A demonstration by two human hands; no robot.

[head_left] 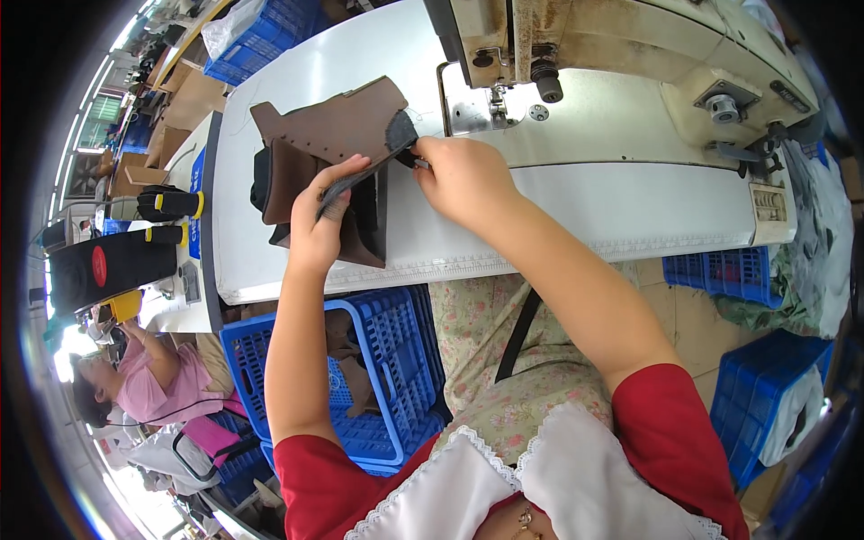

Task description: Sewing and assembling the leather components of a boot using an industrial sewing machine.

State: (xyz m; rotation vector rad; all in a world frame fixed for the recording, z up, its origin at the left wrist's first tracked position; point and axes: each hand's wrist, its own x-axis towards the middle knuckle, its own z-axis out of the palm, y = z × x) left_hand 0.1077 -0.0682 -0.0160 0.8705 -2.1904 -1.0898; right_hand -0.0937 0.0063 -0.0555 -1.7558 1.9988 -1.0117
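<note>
A brown leather shoe upper (337, 121) with a row of small eyelet holes and a dark grey lining is held above the white sewing table (432, 220). My left hand (317, 225) is closed on its near edge, with the grey strip of lining between thumb and fingers. At the upper's right end, my right hand (468, 180) pinches the dark edge. More brown and black parts hang folded below and left of my left hand; whether they belong to the same upper, I cannot tell. The presser foot (498, 106) of the sewing machine (621, 45) is just beyond my right hand.
Below the table's front edge stands a blue crate (382, 369) with brown pieces inside. Other blue crates stand right (765, 405) and far left (265, 40). To the left, a person in pink (166, 382) sits near another machine (112, 261).
</note>
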